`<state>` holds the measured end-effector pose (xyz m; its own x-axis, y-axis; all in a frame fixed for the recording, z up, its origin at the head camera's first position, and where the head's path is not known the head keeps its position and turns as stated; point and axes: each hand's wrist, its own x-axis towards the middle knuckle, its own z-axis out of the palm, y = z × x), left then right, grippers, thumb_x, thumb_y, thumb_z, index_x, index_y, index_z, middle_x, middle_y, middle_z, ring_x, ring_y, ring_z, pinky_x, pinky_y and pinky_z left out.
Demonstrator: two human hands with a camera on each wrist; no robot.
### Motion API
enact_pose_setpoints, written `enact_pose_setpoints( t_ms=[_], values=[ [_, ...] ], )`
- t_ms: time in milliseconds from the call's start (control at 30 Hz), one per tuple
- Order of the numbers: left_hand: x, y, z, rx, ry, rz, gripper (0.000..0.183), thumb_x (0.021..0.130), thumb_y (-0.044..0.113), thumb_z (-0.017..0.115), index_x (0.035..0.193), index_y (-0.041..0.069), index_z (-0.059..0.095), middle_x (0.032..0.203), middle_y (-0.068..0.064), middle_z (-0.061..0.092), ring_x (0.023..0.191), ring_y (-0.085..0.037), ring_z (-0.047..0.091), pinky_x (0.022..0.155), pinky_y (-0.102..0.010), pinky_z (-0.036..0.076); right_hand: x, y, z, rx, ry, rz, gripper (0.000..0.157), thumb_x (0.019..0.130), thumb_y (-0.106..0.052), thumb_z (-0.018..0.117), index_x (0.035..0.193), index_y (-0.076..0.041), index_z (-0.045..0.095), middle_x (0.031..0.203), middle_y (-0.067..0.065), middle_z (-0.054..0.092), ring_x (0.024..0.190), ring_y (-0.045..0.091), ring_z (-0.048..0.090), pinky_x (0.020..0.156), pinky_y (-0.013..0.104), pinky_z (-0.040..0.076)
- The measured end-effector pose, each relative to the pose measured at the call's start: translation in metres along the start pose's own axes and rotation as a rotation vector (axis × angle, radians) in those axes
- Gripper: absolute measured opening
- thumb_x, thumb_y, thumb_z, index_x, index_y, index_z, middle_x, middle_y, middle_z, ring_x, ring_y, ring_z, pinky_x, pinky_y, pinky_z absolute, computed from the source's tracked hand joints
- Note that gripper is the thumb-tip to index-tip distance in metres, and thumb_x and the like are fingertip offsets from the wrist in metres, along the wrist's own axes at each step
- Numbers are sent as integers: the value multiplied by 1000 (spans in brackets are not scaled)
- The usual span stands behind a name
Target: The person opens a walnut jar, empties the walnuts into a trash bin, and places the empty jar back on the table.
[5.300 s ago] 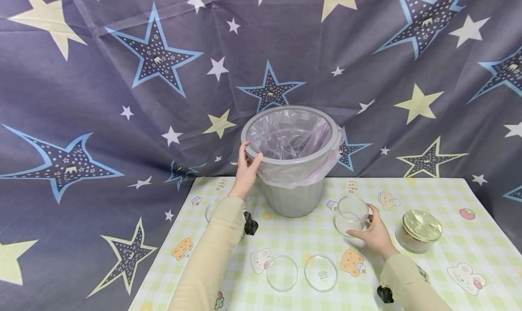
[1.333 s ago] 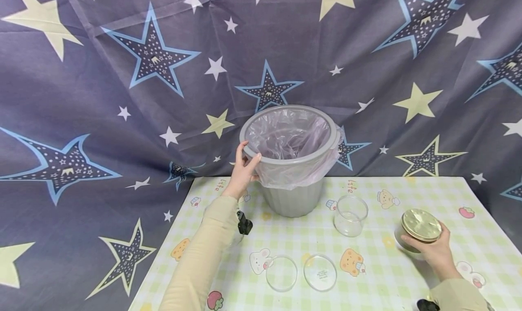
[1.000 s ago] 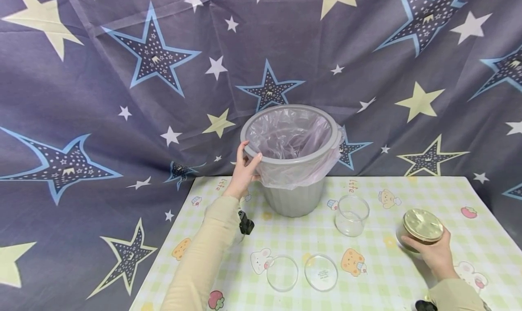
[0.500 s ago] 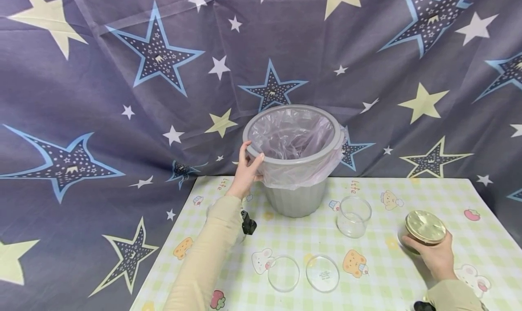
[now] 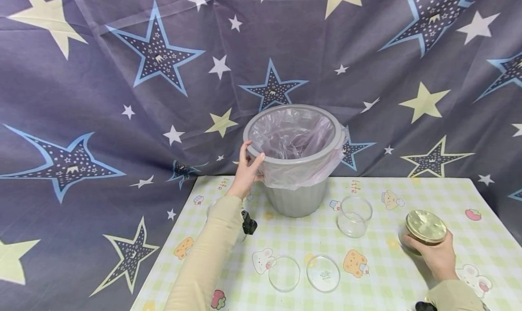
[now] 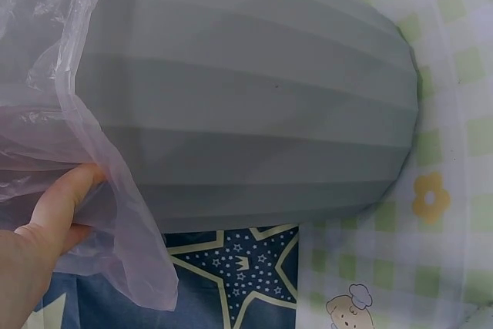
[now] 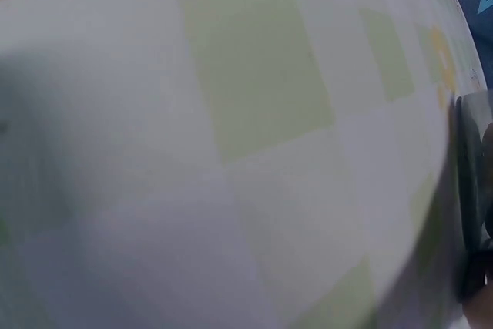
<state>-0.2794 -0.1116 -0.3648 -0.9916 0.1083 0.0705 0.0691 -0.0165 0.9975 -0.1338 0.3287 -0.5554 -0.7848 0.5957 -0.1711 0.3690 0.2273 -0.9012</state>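
Observation:
My left hand (image 5: 244, 173) grips the near-left rim of a grey trash can (image 5: 295, 203), which is lined with a thin pinkish plastic bag (image 5: 302, 177) folded over the rim. The left wrist view shows a thumb (image 6: 62, 202) on the bag. At the right, my right hand (image 5: 439, 255) holds a round jar with a gold lid (image 5: 426, 226), its fingers partly hidden behind the jar. Only a sliver of the jar (image 7: 471, 175) shows in the right wrist view. Between can and jar stands an uncovered clear round container (image 5: 354, 227).
Two clear round lids (image 5: 323, 275) lie flat near the front of the checked tablecloth (image 5: 371, 293). Another clear container (image 5: 240, 236) is mostly hidden behind my left forearm. A star-patterned curtain (image 5: 195, 102) hangs behind the table.
Since the oldest frame, my right hand has left the clear container standing and moved right to grip the gold-lidded jar. The left hand keeps its grip on the rim.

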Motion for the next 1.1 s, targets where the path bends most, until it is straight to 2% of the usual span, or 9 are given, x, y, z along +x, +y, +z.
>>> enact_pose_setpoints(
  t_ms=[300,600,667,733,800,867,900,1033,1100],
  values=[
    [-1,2,0,-11,-10,-3,62,96,29,54,146,32,17,152,-20,15,138,-38,28,95,-66,39,-1,-3,-6,-28,-13,-30,108,73,-13,80,152,-9,7,154,21,21,140,39,22,117,48,16],
    [1,0,1,-6,12,-5,61,97,28,54,146,34,19,151,-20,18,136,-37,30,94,-65,40,-5,-11,-13,-135,1,-225,104,68,-15,83,148,-2,18,144,30,34,129,46,34,112,57,19],
    [1,0,1,-9,9,-5,61,97,28,54,146,33,19,151,-20,18,136,-37,31,93,-66,40,-6,-13,-14,-153,21,-282,101,66,-16,84,146,-1,24,139,31,39,124,38,39,110,55,19],
    [1,-1,1,-13,8,-6,60,97,28,54,145,34,19,151,-19,19,136,-37,31,93,-66,41,-6,-15,-14,-157,43,-338,99,63,-15,86,143,-1,30,135,30,44,115,16,44,109,52,19],
    [2,-1,1,-15,7,-6,60,97,28,54,145,34,20,151,-19,19,136,-37,31,93,-65,41,-7,-18,-14,-156,64,-384,97,60,-13,87,141,-1,35,131,28,46,103,-2,38,105,46,21],
    [2,-1,0,-16,8,-7,60,96,29,55,145,35,20,151,-19,19,136,-36,31,93,-65,41,-8,-21,-14,-158,76,-425,97,57,-12,88,139,0,38,129,28,48,98,-8,33,100,42,22],
    [2,-1,0,-16,9,-6,60,96,30,55,145,35,20,151,-18,19,137,-36,31,93,-65,41,-9,-22,-15,-154,73,-451,97,57,-11,88,139,1,38,128,28,48,100,-5,35,99,41,22],
    [2,0,-1,-16,3,-2,61,96,31,55,145,34,19,151,-18,19,137,-36,31,94,-65,41,-11,-28,-17,-187,66,-506,99,55,-10,88,139,2,37,127,31,48,105,26,37,93,38,23],
    [2,-1,-1,-17,0,-2,62,96,30,55,146,33,18,151,-18,19,137,-35,31,94,-65,41,-13,-31,-18,-197,67,-528,100,54,-9,88,139,2,37,126,31,48,105,19,36,92,35,24]
  ],
)
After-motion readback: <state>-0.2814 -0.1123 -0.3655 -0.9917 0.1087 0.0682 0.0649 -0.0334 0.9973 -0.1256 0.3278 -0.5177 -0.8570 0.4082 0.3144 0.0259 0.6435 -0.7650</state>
